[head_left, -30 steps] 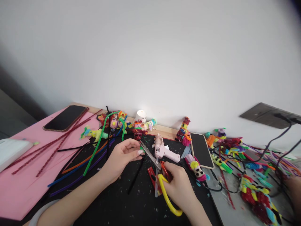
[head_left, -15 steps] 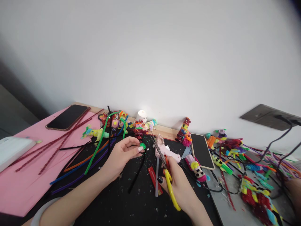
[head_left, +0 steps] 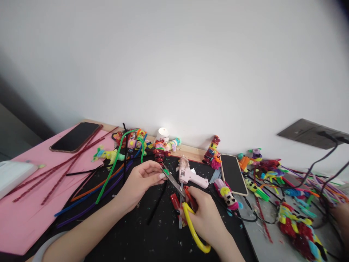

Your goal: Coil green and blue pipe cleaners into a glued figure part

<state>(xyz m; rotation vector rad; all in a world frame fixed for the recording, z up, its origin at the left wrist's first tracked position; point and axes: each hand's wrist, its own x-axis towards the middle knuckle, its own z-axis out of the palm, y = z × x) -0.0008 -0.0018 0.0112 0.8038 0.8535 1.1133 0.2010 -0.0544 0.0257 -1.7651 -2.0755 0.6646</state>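
Between the thumb and fingers of my left hand (head_left: 147, 180) is a small green pipe cleaner piece (head_left: 166, 171), partly hidden by the blades. My right hand (head_left: 203, 209) grips scissors (head_left: 195, 233) with yellow and red handles. Their blades reach up and left across the green piece, close to my left fingertips. Just beyond my right hand lies a pale pink glue gun (head_left: 193, 177) with a glue stick below it. A red box-like piece (head_left: 174, 200) is beside the scissors, partly covered. On the black mat, a black pipe cleaner (head_left: 157, 203) runs below my left hand.
Pink sheets (head_left: 29, 203) at left carry a phone (head_left: 75, 137), a white device (head_left: 16, 176) and dark red pipe cleaners. Several pipe-cleaner figures (head_left: 212, 153) line the wall. At right are another phone (head_left: 233, 174), cables, colourful pieces and another person's hand (head_left: 340, 214).
The scissors have swung left and their blades now lie over the green piece. My left hand stays nearly in place, still pinching it.
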